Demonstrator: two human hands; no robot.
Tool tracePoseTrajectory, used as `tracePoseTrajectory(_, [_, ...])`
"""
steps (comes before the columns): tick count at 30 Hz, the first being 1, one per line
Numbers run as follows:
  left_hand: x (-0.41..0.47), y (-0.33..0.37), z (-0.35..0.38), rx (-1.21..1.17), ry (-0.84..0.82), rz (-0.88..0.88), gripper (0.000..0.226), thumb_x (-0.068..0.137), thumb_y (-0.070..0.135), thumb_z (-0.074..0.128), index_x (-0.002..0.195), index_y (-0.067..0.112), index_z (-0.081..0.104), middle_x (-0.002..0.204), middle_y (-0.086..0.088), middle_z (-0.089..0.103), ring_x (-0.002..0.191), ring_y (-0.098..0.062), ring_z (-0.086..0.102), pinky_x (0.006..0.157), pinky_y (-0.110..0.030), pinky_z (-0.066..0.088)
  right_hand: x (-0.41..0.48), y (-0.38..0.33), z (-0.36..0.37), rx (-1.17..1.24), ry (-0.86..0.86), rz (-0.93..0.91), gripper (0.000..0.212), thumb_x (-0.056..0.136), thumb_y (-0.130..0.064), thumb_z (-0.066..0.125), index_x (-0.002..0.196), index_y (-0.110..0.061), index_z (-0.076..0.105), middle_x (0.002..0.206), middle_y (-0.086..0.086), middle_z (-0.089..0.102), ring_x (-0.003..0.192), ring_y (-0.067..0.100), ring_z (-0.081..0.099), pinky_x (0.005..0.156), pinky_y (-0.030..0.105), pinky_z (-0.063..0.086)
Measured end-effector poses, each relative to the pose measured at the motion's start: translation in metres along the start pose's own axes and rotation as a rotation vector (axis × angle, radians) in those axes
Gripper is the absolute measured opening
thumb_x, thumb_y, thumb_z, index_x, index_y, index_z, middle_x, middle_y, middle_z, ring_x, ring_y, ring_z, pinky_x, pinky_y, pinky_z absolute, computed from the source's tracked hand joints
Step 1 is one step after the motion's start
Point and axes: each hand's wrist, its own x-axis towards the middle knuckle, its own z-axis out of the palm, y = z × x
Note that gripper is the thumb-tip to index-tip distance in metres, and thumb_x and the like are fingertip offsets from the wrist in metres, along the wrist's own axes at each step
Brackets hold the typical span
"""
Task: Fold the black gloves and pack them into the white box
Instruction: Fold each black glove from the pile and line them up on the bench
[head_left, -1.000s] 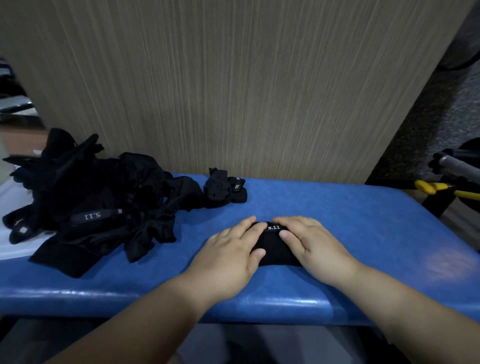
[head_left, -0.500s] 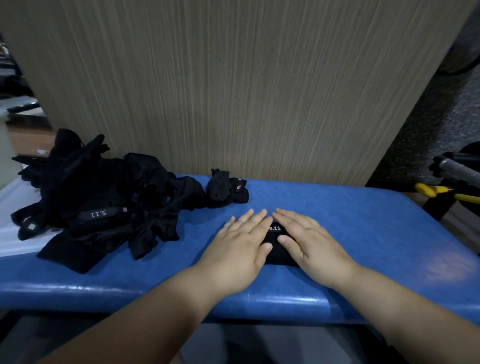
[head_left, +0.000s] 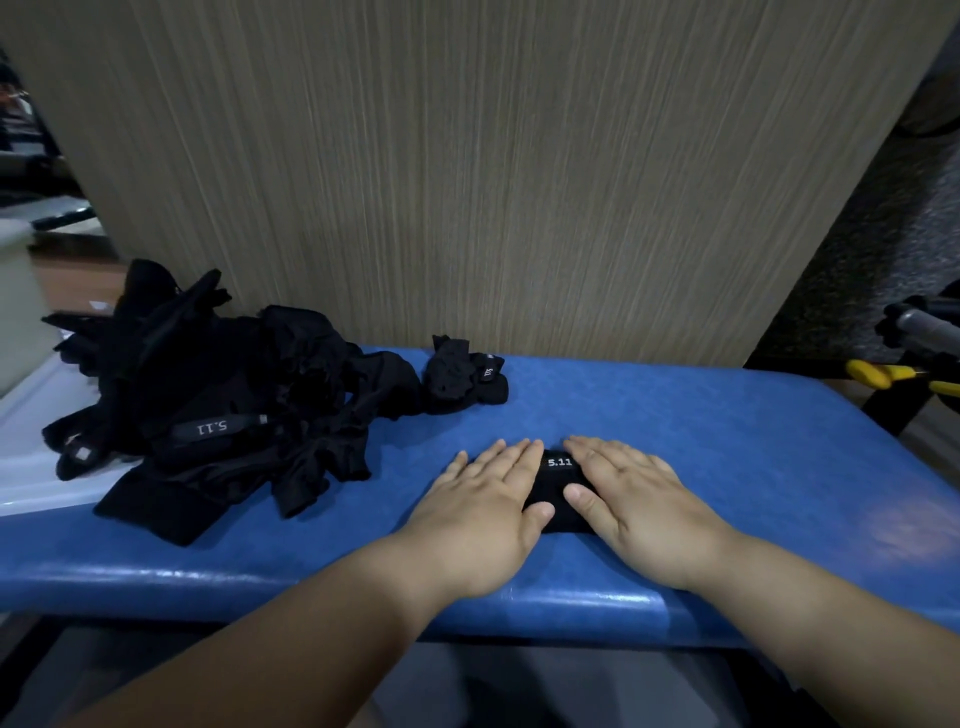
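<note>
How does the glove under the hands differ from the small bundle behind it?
The folded glove lies flat under the left hand and right hand, label upright; the small bundle is crumpled, untouched, label sideways. The glove sits nearer the front edge, the bundle farther back. Both black.

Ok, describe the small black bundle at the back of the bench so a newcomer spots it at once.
On the blue bench, look along the far edge by the wood-grain panel. Just right of the big glove pile lies the small bundle, crumpled. Unlike the folded glove under the left hand and right hand, it lies unheld.
</note>
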Motion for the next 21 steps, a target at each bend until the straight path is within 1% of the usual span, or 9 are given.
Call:
tracePoseTrajectory(2, [0.000,-0.003,0.000,-0.013,0.017,-0.001,0.060,0.102,0.047,0.020,0.153,0.027,-0.005,0.161,0.013,-0.004,0.146,-0.005,-0.008,0.120,-0.032,-0.007,0.000,-0.002,-0.001,0.022,0.011,0.016,0.058,0.100,-0.049,0.022,0.153,-0.027,0.013,0.158,-0.012,0.017,0.145,0.009,0.011,0.116,0.028,0.007])
tracePoseTrajectory(6, [0.002,-0.005,-0.003,-0.097,0.088,-0.033,0.054,0.103,0.041,0.020,0.154,0.026,0.008,0.161,0.011,0.009,0.147,-0.007,-0.001,0.120,-0.031,0.000,0.002,-0.002,0.001,0.069,0.074,0.023,0.056,0.101,-0.047,0.023,0.153,-0.030,0.012,0.157,-0.012,0.020,0.144,0.011,0.015,0.116,0.030,0.011])
tracePoseTrajectory(8, [0.001,-0.006,-0.004,-0.084,0.128,-0.090,0.051,0.103,0.038,0.021,0.153,0.027,0.014,0.160,0.012,0.013,0.147,-0.011,0.003,0.118,-0.035,0.006,0.002,-0.001,0.001,0.069,0.082,0.034,0.055,0.100,-0.048,0.024,0.152,-0.032,0.013,0.154,-0.012,0.025,0.142,0.012,0.017,0.114,0.031,0.012])
tracePoseTrajectory(9, [0.001,-0.006,-0.004,-0.038,0.152,-0.117,0.051,0.103,0.039,0.022,0.152,0.029,0.015,0.159,0.013,0.014,0.146,-0.014,0.006,0.115,-0.037,0.010,0.002,-0.002,0.001,0.065,0.088,0.034,0.055,0.100,-0.049,0.025,0.152,-0.034,0.013,0.152,-0.012,0.029,0.141,0.012,0.019,0.113,0.032,0.013])
tracePoseTrajectory(11, [0.001,-0.003,-0.002,0.057,0.199,-0.139,0.050,0.102,0.040,0.024,0.151,0.031,0.018,0.155,0.010,0.021,0.138,-0.019,0.017,0.109,-0.037,0.019,0.002,-0.002,0.000,0.071,0.101,0.028,0.057,0.099,-0.051,0.027,0.151,-0.036,0.011,0.147,-0.011,0.036,0.137,0.012,0.023,0.110,0.033,0.015])
tracePoseTrajectory(13, [0.005,0.001,0.000,0.053,0.222,-0.124,0.051,0.102,0.039,0.025,0.151,0.030,0.018,0.145,0.005,0.031,0.128,-0.020,0.027,0.104,-0.034,0.028,0.000,-0.001,0.001,0.115,0.120,0.015,0.058,0.099,-0.050,0.032,0.151,-0.037,0.010,0.142,-0.009,0.041,0.134,0.012,0.027,0.109,0.033,0.018])
tracePoseTrajectory(15, [0.012,0.006,0.002,-0.003,0.224,-0.098,0.051,0.102,0.037,0.026,0.152,0.026,0.018,0.139,0.003,0.035,0.122,-0.019,0.031,0.101,-0.031,0.034,-0.002,0.003,0.001,0.157,0.147,0.015,0.057,0.098,-0.049,0.037,0.148,-0.037,0.014,0.136,-0.006,0.046,0.129,0.014,0.033,0.107,0.032,0.022])
tracePoseTrajectory(18, [0.026,0.016,0.003,-0.074,0.230,-0.060,0.054,0.102,0.035,0.030,0.153,0.022,0.015,0.140,0.003,0.035,0.125,-0.019,0.031,0.103,-0.030,0.033,-0.002,0.020,-0.002,0.204,0.227,0.072,0.049,0.096,-0.046,0.045,0.138,-0.032,0.027,0.129,-0.004,0.050,0.123,0.018,0.042,0.104,0.034,0.029])
tracePoseTrajectory(21, [0.048,0.033,0.003,-0.166,0.241,-0.001,0.056,0.101,0.030,0.038,0.152,0.026,0.015,0.143,0.003,0.031,0.127,-0.021,0.034,0.103,-0.032,0.034,0.000,0.044,-0.006,0.263,0.296,0.156,0.041,0.094,-0.041,0.052,0.129,-0.031,0.035,0.124,-0.003,0.049,0.118,0.020,0.045,0.099,0.036,0.036])
